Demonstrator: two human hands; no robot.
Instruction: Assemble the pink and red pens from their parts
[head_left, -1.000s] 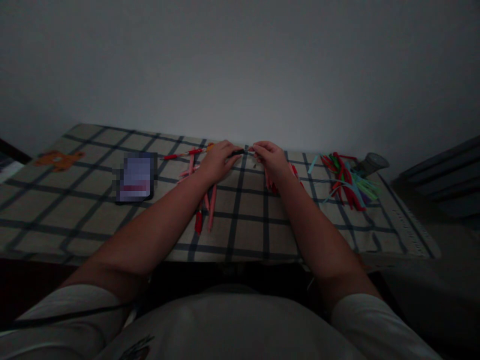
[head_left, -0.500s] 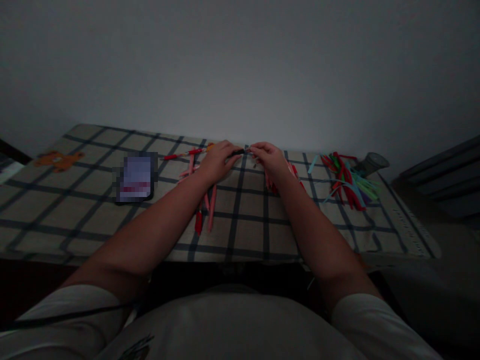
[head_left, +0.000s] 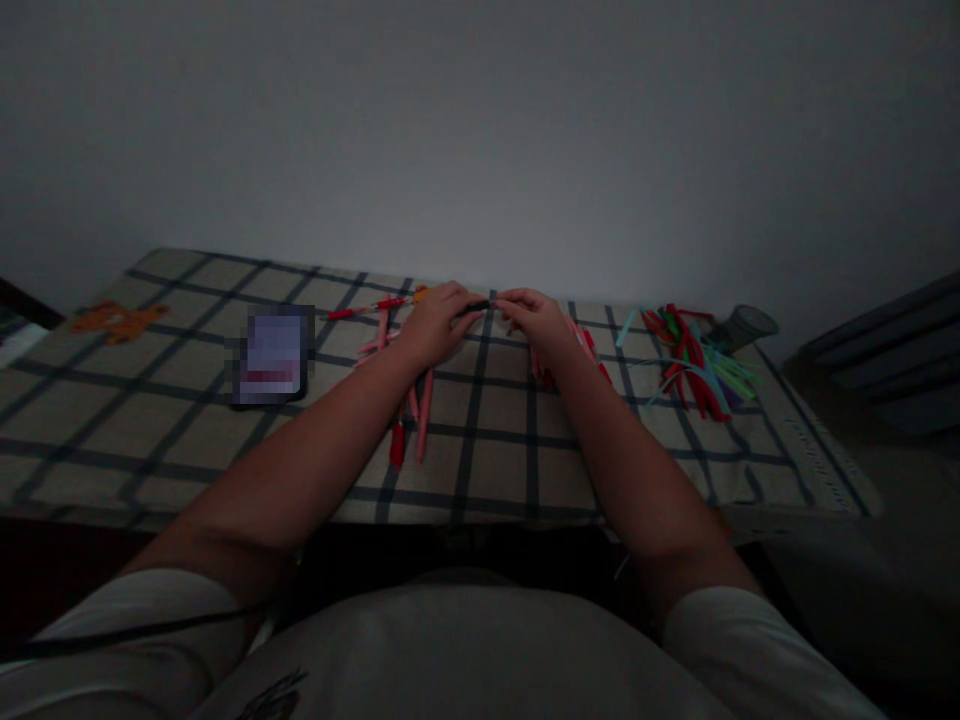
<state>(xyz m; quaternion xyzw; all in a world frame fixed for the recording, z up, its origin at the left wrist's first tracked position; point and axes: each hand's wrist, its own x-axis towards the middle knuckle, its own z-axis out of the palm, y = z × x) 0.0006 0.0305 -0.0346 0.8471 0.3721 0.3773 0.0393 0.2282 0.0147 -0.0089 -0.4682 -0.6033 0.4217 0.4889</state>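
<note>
My left hand (head_left: pixel 433 325) is closed around a short black tube-like piece (head_left: pixel 475 307), which points to the right. The fingertips of my right hand (head_left: pixel 536 318) pinch together at that piece's right end; whatever small part they hold is too dim to make out. Under and beside my left hand lie pink sticks (head_left: pixel 424 420) and a red-ended pen-like piece (head_left: pixel 397 443). A slim red pen (head_left: pixel 341 314) lies farther left. Beside my right wrist is a pile of red and pink pieces (head_left: pixel 589 345), partly hidden by the hand.
On the checked tablecloth (head_left: pixel 495 450), a phone (head_left: pixel 270 355) with a blurred screen lies left. An orange bear-shaped piece (head_left: pixel 120 322) is at the far left. Red, green and blue strips (head_left: pixel 694 365) lie at the right by a tipped clear cup (head_left: pixel 752 322). A wall stands behind.
My right hand's fingertips have come slightly closer to the black piece, narrowing the gap at its right end. My left hand has stayed in place.
</note>
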